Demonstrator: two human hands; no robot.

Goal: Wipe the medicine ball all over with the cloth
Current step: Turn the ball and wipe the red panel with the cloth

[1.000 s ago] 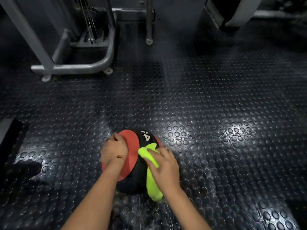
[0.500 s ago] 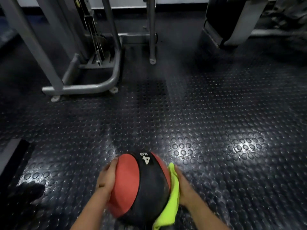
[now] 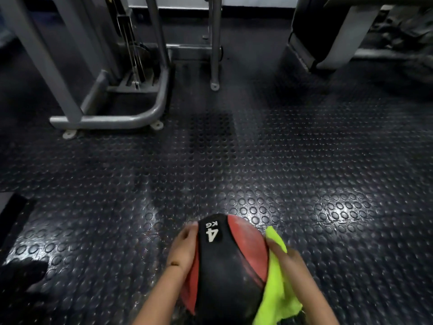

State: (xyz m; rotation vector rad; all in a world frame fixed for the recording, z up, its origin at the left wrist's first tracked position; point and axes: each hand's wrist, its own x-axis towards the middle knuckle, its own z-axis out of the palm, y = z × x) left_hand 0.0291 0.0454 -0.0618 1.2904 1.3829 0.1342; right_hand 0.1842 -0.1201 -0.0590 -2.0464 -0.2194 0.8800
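Note:
A red and black medicine ball [image 3: 230, 266] marked "4 KG" sits low in the middle of the head view, raised close to me. My left hand [image 3: 184, 248] lies flat against its left side, fingers spread on the surface. My right hand [image 3: 287, 261] presses a bright yellow-green cloth [image 3: 277, 292] against the ball's right side. The cloth hangs down under that hand. The ball's underside is hidden.
Black studded rubber flooring [image 3: 257, 165] spreads all round. A grey gym machine frame [image 3: 110, 118] stands at the back left, with a thin upright post [image 3: 215, 43] beside it. Another dark machine base [image 3: 311, 50] stands at the back right.
The ball has turned, so its black band with the "4" now faces up and left. The cloth slid further round the right side. The camera tilted up a little.

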